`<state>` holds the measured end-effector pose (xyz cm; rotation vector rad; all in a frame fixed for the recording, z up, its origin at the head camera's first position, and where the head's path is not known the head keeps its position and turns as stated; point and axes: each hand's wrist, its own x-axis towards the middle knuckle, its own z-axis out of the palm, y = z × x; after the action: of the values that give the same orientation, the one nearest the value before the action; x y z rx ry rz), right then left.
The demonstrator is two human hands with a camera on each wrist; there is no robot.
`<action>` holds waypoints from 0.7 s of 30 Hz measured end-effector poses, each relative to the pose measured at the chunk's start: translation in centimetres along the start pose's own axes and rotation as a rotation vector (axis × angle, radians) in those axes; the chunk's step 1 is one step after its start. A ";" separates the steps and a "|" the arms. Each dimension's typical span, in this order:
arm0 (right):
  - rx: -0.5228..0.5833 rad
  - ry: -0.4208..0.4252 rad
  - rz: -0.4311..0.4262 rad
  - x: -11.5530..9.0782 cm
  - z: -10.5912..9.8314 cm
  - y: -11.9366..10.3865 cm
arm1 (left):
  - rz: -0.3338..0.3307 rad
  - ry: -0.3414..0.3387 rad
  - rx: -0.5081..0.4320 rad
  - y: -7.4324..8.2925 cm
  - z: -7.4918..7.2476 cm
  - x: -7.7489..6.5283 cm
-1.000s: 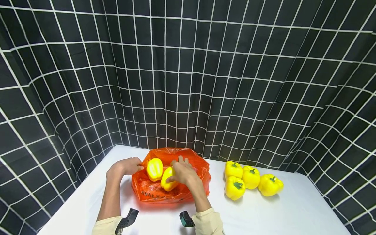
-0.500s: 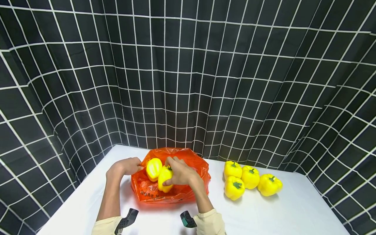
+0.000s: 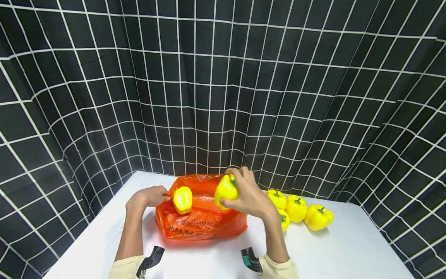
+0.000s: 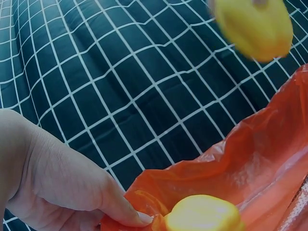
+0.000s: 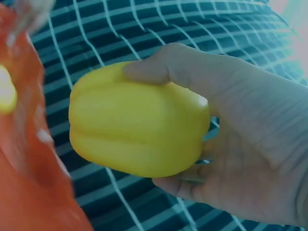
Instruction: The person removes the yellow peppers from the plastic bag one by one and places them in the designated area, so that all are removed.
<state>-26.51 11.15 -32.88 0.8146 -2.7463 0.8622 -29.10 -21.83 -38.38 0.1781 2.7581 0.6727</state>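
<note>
An orange-red plastic bag (image 3: 205, 224) lies with its mouth spread on the white table. My left hand (image 3: 149, 197) pinches the left edge of the bag's mouth; the left wrist view shows the thumb pressed on the plastic (image 4: 144, 185). One yellow bell pepper (image 3: 182, 200) rests inside the bag on its left side. Above the bag's right edge, my right hand (image 3: 249, 193) grips another yellow bell pepper (image 3: 225, 192). In the right wrist view the thumb lies on one side of this pepper (image 5: 139, 120) and fingers curl round the other.
To the right of the bag, several yellow bell peppers (image 3: 296, 208) stand grouped on the white table (image 3: 334, 255). One of them (image 3: 283, 220) is partly hidden behind the right forearm. A dark curtain with a white grid (image 3: 223, 97) surrounds the table at the back and sides.
My right hand has lifted one bell pepper out of the bag and moved it up and to the right. My left hand has kept its hold on the bag's edge.
</note>
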 end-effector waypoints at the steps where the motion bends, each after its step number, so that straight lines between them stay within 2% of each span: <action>1: -0.011 0.011 0.025 -0.4 -0.7 0.6 | 0.001 -0.002 0.000 0.0 0.0 0.0; 9: -0.097 0.077 0.250 -4.3 -5.8 6.6 | -0.011 -0.009 -0.014 0.2 0.1 0.1; 13: -0.172 0.089 0.292 -6.1 -7.6 8.8 | -0.022 -0.013 -0.021 0.1 0.0 -0.1; 16: -0.211 0.058 0.329 -7.2 -8.5 9.8 | -0.024 -0.014 -0.018 0.1 -0.1 -0.1; 21: -0.256 -0.064 0.450 -8.1 -9.1 10.8 | -0.009 -0.016 -0.010 0.0 0.0 0.1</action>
<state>-25.69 27.43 -33.02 0.1820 -3.0626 0.5287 -29.18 -21.78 -38.38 0.1680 2.7379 0.6795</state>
